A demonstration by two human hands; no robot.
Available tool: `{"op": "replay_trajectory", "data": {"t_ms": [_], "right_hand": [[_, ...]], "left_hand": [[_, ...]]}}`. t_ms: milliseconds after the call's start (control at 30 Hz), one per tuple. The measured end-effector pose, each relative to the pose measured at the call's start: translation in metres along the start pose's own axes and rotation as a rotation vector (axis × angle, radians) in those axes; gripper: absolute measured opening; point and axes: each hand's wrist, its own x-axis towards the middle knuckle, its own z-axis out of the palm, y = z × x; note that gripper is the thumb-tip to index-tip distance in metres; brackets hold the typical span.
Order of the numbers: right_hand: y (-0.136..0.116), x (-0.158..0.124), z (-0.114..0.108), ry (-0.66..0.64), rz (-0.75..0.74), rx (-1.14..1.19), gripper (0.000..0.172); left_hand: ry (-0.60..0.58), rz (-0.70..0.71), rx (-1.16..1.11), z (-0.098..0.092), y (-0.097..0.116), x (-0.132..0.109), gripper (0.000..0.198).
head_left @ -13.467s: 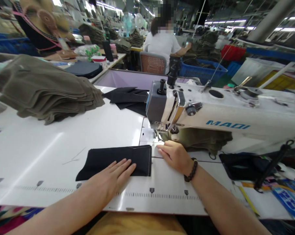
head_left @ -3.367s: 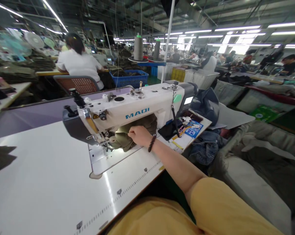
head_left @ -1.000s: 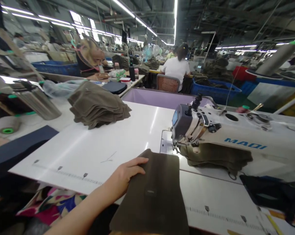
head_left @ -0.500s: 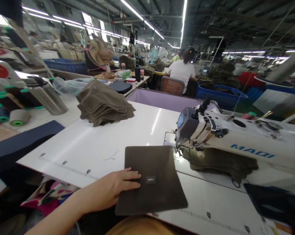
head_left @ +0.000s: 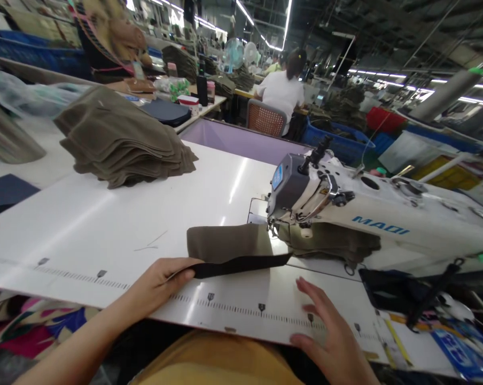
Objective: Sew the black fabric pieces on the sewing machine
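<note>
My left hand [head_left: 161,280] pinches the near left corner of an olive fabric piece [head_left: 229,243] and lifts its near edge off the white table [head_left: 105,224], showing the dark underside. The fabric's far edge lies close to the needle of the white sewing machine [head_left: 345,208]. My right hand [head_left: 325,331] hovers open, fingers spread, over the ruler marks at the table's near edge, right of the fabric. It holds nothing.
A stack of olive fabric pieces [head_left: 117,141] sits at the table's far left. More olive fabric [head_left: 329,243] is bunched under the machine arm. A dark bag [head_left: 394,289] and papers lie at right. A person in white [head_left: 283,93] sits at another station.
The olive piece lay flat under my left hand; now its near edge is lifted and folded back. My right hand has come into view at the lower right.
</note>
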Motion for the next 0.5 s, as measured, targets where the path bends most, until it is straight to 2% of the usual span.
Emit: {"op": "replay_trajectory", "data": {"t_ms": [33,100,200,233,300,433,500], "right_hand": [[-0.003,0.015,0.004,0.026,0.037,0.025,0.066],[-0.010,0.043,0.012,0.039,0.078,0.069,0.066],[-0.021,0.068,0.016,-0.056,-0.104,0.154,0.022],[-0.024,0.071,0.017,-0.096,-0.168,0.188,0.011],[-0.027,0.073,0.017,-0.139,-0.241,0.233,0.010],[-0.026,0.065,0.020,-0.108,-0.235,0.211,0.013],[-0.026,0.062,0.020,-0.060,-0.266,0.175,0.011]], "left_hand": [[-0.024,0.022,0.003,0.000,0.001,0.001,0.027],[-0.103,0.077,0.028,-0.002,0.001,0.002,0.025],[-0.172,0.118,0.077,-0.008,-0.001,0.001,0.023],[-0.170,0.120,0.097,-0.010,-0.003,0.000,0.023],[-0.166,0.136,0.132,-0.015,-0.005,-0.002,0.022],[-0.193,0.159,0.201,-0.023,-0.007,-0.003,0.031],[-0.202,0.163,0.226,-0.024,-0.005,0.000,0.027]]}}
